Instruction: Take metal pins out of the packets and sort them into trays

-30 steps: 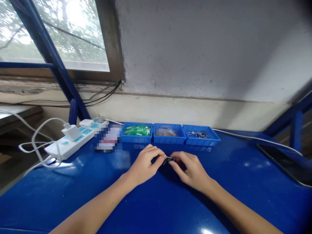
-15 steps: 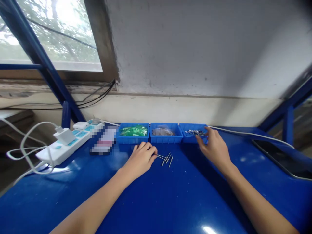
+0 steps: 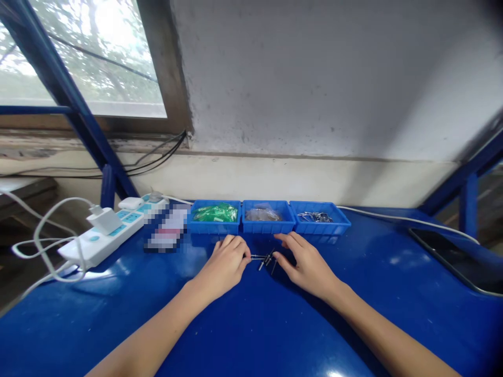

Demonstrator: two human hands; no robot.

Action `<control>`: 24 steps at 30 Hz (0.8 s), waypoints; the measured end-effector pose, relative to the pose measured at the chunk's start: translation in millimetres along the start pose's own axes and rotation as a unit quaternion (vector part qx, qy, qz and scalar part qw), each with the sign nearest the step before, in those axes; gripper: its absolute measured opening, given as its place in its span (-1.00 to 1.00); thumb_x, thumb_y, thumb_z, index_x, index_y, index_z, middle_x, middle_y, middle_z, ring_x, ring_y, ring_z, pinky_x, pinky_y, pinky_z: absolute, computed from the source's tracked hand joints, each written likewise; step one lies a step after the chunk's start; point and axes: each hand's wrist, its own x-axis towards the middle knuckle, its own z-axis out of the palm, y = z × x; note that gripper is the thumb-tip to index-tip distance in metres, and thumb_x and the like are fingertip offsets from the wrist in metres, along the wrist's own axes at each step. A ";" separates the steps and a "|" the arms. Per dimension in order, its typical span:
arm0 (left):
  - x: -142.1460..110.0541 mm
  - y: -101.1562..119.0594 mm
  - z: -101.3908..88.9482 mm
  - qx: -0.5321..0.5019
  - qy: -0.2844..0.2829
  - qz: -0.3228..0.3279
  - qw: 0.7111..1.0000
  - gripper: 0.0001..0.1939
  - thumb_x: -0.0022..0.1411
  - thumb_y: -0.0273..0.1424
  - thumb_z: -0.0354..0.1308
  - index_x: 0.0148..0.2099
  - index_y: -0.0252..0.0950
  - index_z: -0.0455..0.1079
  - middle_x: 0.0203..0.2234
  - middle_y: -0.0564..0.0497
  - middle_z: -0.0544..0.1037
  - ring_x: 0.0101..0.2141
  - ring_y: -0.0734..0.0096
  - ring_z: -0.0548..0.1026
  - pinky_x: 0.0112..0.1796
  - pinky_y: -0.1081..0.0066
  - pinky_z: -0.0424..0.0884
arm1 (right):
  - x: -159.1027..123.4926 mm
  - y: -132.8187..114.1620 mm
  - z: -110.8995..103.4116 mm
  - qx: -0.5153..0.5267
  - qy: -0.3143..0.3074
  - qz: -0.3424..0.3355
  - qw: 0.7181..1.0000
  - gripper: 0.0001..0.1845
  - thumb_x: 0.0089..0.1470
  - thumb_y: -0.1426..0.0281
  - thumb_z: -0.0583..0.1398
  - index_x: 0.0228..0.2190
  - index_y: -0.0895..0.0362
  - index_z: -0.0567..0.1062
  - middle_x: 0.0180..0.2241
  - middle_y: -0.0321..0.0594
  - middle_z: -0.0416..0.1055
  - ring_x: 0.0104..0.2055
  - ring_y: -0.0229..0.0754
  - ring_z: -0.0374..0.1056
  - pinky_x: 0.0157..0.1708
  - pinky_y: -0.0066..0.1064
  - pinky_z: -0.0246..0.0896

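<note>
My left hand [image 3: 227,264] rests on the blue tabletop with thumb and fingertips pinched on the thin stems of a couple of blind rivets. Their ends point right, toward several loose blind rivets [image 3: 261,265] lying crossed in a small group. Over the right side of that group is my right hand [image 3: 310,266], thumb and forefinger apart, with nothing visible between them. Behind it stands a blue bin of metal rivets [image 3: 317,217]. The fingertips of my left hand are partly hidden from view.
A blue bin with green plastic packets [image 3: 215,212] and one with clear bags [image 3: 263,213] stand in the same row. At left lie a white power strip [image 3: 131,216] with looping cable and a blurred flat object [image 3: 168,230]. A dark phone [image 3: 451,256] lies far right.
My right hand has left the right-hand bin and moved left and nearer, to the loose rivets. My left hand stays almost in place, still pinching the rivet stems.
</note>
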 end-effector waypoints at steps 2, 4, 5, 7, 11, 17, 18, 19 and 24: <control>0.0 2.8 -1.3 -0.024 0.019 0.002 1.000 -0.90 0.29 -0.50 -0.03 -0.29 -0.27 0.27 -0.29 0.00 0.40 -0.19 0.24 0.30 -0.22 0.24 0.25 | 0.2 -1.4 -2.2 0.011 0.015 -0.028 0.999 -0.70 0.16 0.36 0.09 -0.06 0.13 0.31 -0.26 -0.11 0.36 -0.21 -0.10 0.34 -0.21 -0.24 0.31; -0.2 6.5 -1.8 -0.056 0.036 0.009 0.998 -0.90 0.30 -0.50 -0.05 -0.27 -0.26 0.26 -0.30 0.01 0.40 -0.20 0.26 0.29 -0.21 0.25 0.26 | 0.4 -4.5 -2.8 0.014 0.017 -0.063 0.998 -0.71 0.14 0.36 0.12 -0.08 0.13 0.32 -0.28 -0.12 0.37 -0.23 -0.12 0.33 -0.23 -0.25 0.29; -0.5 8.6 -1.5 -0.073 0.040 0.014 0.996 -0.89 0.31 -0.50 -0.06 -0.27 -0.26 0.26 -0.31 0.01 0.40 -0.20 0.28 0.29 -0.19 0.26 0.27 | 0.3 -6.6 -2.1 0.012 0.014 -0.081 0.997 -0.73 0.14 0.36 0.12 -0.10 0.13 0.33 -0.29 -0.12 0.38 -0.25 -0.12 0.32 -0.25 -0.27 0.28; -1.3 12.7 -0.2 -0.101 0.039 0.026 0.994 -0.88 0.32 -0.50 -0.08 -0.28 -0.26 0.24 -0.32 0.01 0.39 -0.21 0.30 0.29 -0.17 0.28 0.27 | -0.4 -10.9 0.8 0.003 0.009 -0.107 0.994 -0.84 0.15 0.39 0.10 -0.19 0.13 0.36 -0.32 -0.14 0.38 -0.31 -0.16 0.30 -0.31 -0.32 0.25; -3.0 18.5 2.2 -0.132 0.026 0.039 0.990 -0.83 0.34 -0.47 -0.12 -0.31 -0.25 0.23 -0.35 0.01 0.37 -0.25 0.31 0.29 -0.20 0.29 0.28 | -2.1 -16.1 5.5 -0.003 0.011 -0.125 0.992 -0.88 0.19 0.44 0.05 -0.34 0.14 0.38 -0.40 -0.18 0.37 -0.39 -0.22 0.26 -0.37 -0.38 0.17; -5.3 23.8 -2.6 -0.170 0.050 0.028 0.984 -0.90 0.32 -0.41 -0.06 -0.26 -0.24 0.25 -0.37 0.04 0.38 -0.28 0.35 0.33 -0.19 0.32 0.29 | -1.7 -16.0 2.2 0.052 0.050 -0.094 0.993 -0.84 0.20 0.41 0.05 -0.39 0.16 0.38 -0.48 -0.20 0.33 -0.44 -0.24 0.23 -0.43 -0.42 0.13; -5.9 25.0 -3.9 -0.177 0.057 0.028 0.982 -0.95 0.30 -0.42 -0.02 -0.22 -0.24 0.25 -0.34 0.04 0.38 -0.27 0.36 0.34 -0.18 0.33 0.29 | -1.6 -16.3 1.8 0.057 0.054 -0.092 0.993 -0.83 0.20 0.41 0.04 -0.40 0.16 0.38 -0.49 -0.21 0.32 -0.45 -0.24 0.22 -0.44 -0.42 0.12; -6.3 26.2 -5.1 -0.182 0.064 0.030 0.981 -0.95 0.29 -0.43 0.00 -0.19 -0.23 0.25 -0.32 0.03 0.38 -0.26 0.37 0.35 -0.18 0.35 0.30 | -1.7 -16.8 1.6 0.060 0.056 -0.090 0.993 -0.82 0.20 0.41 0.04 -0.41 0.16 0.38 -0.50 -0.22 0.31 -0.46 -0.24 0.22 -0.45 -0.42 0.11; -6.8 28.3 -7.3 -0.168 0.075 0.033 0.982 -0.89 0.31 -0.45 -0.05 -0.29 -0.24 0.25 -0.38 0.06 0.38 -0.30 0.40 0.36 -0.24 0.40 0.29 | -3.3 -19.3 -0.2 0.078 0.053 -0.072 0.993 -0.82 0.21 0.37 0.03 -0.39 0.13 0.38 -0.50 -0.23 0.32 -0.46 -0.24 0.23 -0.44 -0.41 0.13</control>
